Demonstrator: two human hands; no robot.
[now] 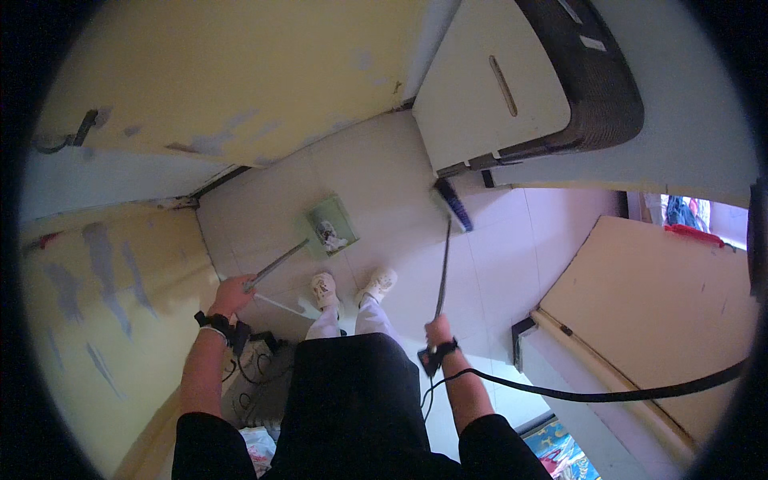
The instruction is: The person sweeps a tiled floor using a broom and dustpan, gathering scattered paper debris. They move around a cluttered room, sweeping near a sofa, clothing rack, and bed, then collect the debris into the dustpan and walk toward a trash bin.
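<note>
My left hand [232, 296] is closed round the long handle of a green dustpan [344, 214], whose pan rests on the tiled floor ahead of my feet. A small heap of whitish and dark debris [329, 235] lies in the pan. With my right hand [438, 330] I grip the thin grey handle of a broom [454, 205]. Its dark blue bristle head is at the floor near the corner of a pale cabinet, apart from the dustpan and to its right. The broom head looks slightly blurred.
A pale cabinet [480, 88] with a dark textured side stands ahead right. Yellow, patched walls [104, 272] close in the left. On the right is a cream door [664, 296]. A black cable [592, 395] runs from my right wrist. Boxes and cords [254, 376] sit beside my left leg.
</note>
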